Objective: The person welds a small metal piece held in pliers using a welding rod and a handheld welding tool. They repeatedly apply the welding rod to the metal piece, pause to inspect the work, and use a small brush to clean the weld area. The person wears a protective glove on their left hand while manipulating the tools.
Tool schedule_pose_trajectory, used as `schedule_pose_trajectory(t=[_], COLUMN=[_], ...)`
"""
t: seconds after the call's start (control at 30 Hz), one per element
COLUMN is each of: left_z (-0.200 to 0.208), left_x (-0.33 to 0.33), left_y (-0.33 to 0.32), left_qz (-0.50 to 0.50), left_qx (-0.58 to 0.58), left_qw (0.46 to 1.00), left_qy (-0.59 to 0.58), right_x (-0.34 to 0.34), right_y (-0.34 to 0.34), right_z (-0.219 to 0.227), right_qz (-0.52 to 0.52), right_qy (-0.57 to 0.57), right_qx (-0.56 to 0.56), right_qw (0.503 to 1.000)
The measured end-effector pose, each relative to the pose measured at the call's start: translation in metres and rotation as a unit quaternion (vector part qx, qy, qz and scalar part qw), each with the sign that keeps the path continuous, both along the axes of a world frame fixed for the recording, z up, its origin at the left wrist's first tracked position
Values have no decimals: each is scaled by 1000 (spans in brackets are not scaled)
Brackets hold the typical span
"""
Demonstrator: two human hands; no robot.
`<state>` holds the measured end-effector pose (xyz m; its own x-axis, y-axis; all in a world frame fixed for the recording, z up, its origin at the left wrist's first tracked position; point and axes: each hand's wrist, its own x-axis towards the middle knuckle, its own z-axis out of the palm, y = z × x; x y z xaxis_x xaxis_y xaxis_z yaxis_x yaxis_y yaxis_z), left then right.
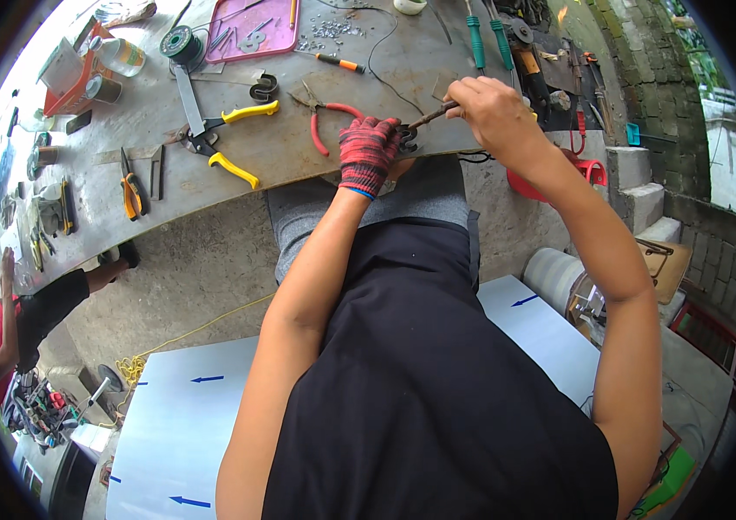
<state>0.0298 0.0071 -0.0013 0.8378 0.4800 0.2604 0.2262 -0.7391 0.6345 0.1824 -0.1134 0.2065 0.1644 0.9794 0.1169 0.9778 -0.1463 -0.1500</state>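
My left hand [369, 154], in a red and black knit glove, is closed on a small dark metal piece [405, 137] at the table's near edge. Bare, my right hand [491, 113] pinches a thin dark brown rod-like tool [434, 115] whose far end meets that metal piece. Whether the tool's tip touches it or sits inside it I cannot tell. Close to the glove lie pliers with red handles [318, 130], jaws apart. Farther back is a small orange and black screwdriver [339, 62].
On the metal table [238, 117] lie yellow-handled snips [242, 113], orange-handled pliers [132, 195], a wire spool [182, 43] and a pink tray [251, 43]. Scattered small metal bits [333, 33] lie beyond. A red container [589, 172] stands right. Another person [13, 338] is at far left.
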Motion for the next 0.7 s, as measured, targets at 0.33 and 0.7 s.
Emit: schedule_pose_trajectory(t=[0.33,0.7], left_z=[-16,-6], left_x=[5,-1], left_y=[-5,-1], left_qz=[-8,9], left_qx=[2,-35], left_qw=[999,999], left_qy=[-38,-12], right_x=[-3,-5], right_y=[-9,-10], right_z=[-3,5], right_qz=[-38,26], right_qy=[15,-12], right_qx=[26,-31], right_qw=[999,999])
